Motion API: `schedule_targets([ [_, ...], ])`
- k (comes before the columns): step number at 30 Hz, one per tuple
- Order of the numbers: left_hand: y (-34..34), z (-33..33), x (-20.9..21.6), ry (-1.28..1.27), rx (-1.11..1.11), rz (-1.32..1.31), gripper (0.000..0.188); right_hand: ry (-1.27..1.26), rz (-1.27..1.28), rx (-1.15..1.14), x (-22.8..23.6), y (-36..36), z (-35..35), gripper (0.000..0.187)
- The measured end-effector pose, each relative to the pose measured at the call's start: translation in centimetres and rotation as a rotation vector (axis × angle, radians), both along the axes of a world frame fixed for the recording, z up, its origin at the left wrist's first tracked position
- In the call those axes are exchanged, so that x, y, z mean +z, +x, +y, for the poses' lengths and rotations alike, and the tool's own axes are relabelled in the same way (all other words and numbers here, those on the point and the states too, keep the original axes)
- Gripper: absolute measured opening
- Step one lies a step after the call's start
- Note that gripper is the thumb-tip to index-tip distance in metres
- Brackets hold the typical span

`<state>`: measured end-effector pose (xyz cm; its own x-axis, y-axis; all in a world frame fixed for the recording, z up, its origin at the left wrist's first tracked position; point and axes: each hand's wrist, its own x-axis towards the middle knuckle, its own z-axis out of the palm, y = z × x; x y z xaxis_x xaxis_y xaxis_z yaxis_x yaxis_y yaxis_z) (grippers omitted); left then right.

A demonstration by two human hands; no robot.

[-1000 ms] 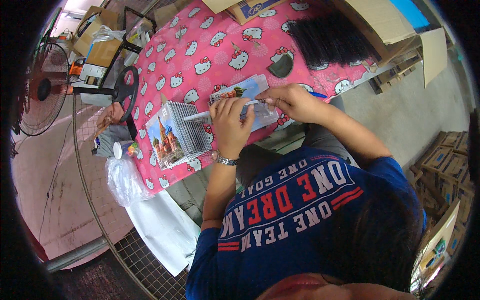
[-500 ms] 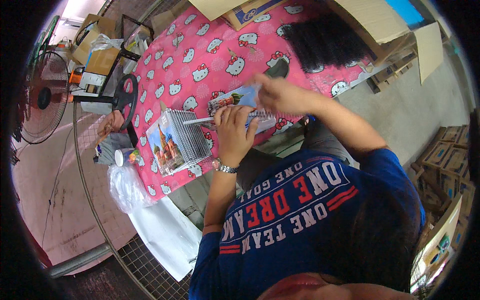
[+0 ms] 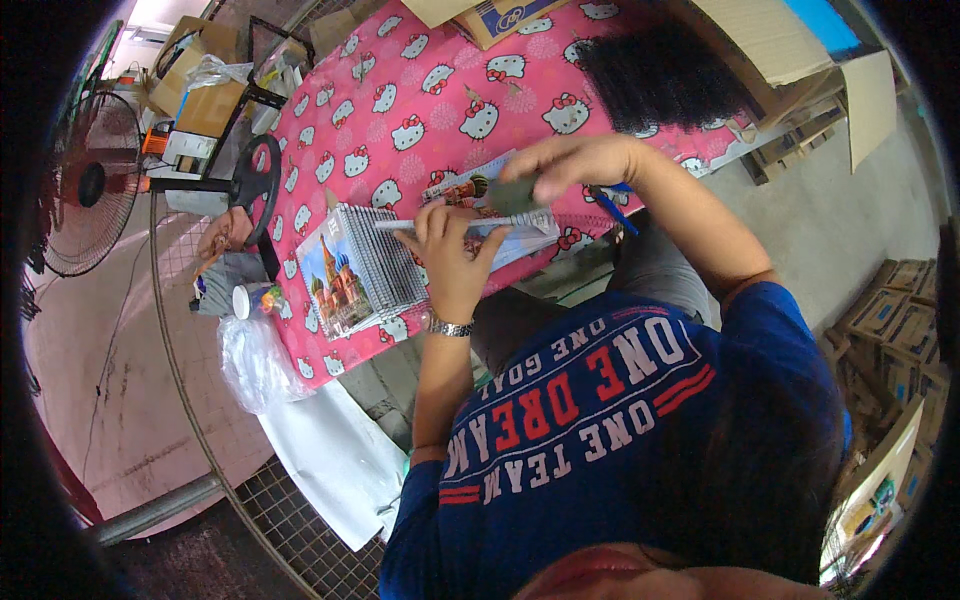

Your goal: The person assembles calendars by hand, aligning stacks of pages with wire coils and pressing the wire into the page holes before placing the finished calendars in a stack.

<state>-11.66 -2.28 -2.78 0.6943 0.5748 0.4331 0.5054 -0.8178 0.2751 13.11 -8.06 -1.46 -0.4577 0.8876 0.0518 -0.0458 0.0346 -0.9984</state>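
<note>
My left hand (image 3: pixel 455 255) grips a notebook (image 3: pixel 522 238) by its pale long edge, fingers over it and thumb spread along the near side. A thin spiral coil (image 3: pixel 585 222) sticks out past the notebook's right end. In my right hand (image 3: pixel 590 165) is a dark green, rounded flat piece (image 3: pixel 515 198), held just above that edge; its exact kind is unclear. Behind my hands lies another notebook (image 3: pixel 458 190) with a picture cover, partly hidden. To the left stands a stack of spiral notebooks (image 3: pixel 365 270) with a colourful domed-building cover.
The table has a pink cat-print cover (image 3: pixel 410 130). A bundle of black coils (image 3: pixel 660 85) lies at the far right beside an open carton (image 3: pixel 770 50). A blue-handled tool (image 3: pixel 615 212) rests by the right edge. A fan (image 3: pixel 90 185) and a plastic bag (image 3: pixel 255 365) are at left.
My right hand has picked up the dark green piece from the table behind the notebooks and brought it to the notebook's edge. The blue-handled tool now shows more. My left hand stays on the notebook.
</note>
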Motion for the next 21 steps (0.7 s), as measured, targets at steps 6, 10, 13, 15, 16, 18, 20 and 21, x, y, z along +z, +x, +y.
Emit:
schedule_targets([
  [6, 0.7, -0.3, 0.0, 0.002, -0.060, -0.042, 0.042, -0.043, 0.489, 0.192, -0.8, 0.7, -0.6, 0.054],
  [10, 0.5, -0.3, 0.3, -0.006, -0.074, -0.028, 0.043, -0.044, -0.014, 0.014, -0.8, 0.5, -0.2, 0.053],
  [13, 0.5, -0.2, 0.5, -0.037, -0.092, -0.034, 0.042, -0.076, 0.091, 0.109, 1.0, 0.4, -0.9, 0.051],
  [15, 0.4, 0.0, 0.7, -0.061, -0.080, -0.023, 0.039, -0.011, -0.081, 0.094, -0.2, 0.0, 0.4, 0.048],
  [16, 0.1, 0.2, 0.7, -0.064, -0.062, -0.008, 0.037, -0.006, 0.048, 0.064, -0.1, 0.0, 0.1, 0.048],
  [18, -0.5, 1.4, 1.1, -0.067, -0.044, 0.010, 0.034, -0.027, 0.424, 0.147, -0.2, 0.1, 0.1, 0.050],
  [20, -1.8, 3.6, 1.6, -0.073, -0.047, 0.029, 0.032, 0.025, -0.111, 0.099, -0.7, -0.4, 1.2, 0.050],
  [21, -2.1, 4.0, 1.6, -0.092, -0.057, 0.014, 0.032, 0.060, -0.388, 0.071, -0.4, -0.4, 1.9, 0.051],
])
